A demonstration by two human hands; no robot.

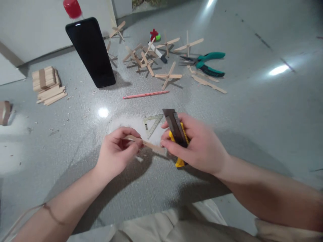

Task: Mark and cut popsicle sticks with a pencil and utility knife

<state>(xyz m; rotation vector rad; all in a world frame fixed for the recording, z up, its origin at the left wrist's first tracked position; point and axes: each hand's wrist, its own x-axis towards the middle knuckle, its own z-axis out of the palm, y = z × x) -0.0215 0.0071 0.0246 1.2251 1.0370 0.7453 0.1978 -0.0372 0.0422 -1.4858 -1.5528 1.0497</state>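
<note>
My left hand [122,149] pinches one end of a flat wooden stick [152,146] between thumb and fingers. The stick slants down to the right, and its far end reaches the fingertips of my right hand [196,143]. That hand is wrapped round a yellow and black utility knife [178,132], whose wide dark blade end points up and away from me. Just beyond both hands, a clear set square [152,123] lies on a whitish, dusty patch of the grey surface.
Behind lie a pink pencil [146,95], crossed-stick pieces [169,76], a white marker [157,52], green-handled pliers [208,64] and loose sticks [209,84]. A black phone [92,53] leans on a red-capped bottle [72,8]. Stacked sticks [46,80] are at left.
</note>
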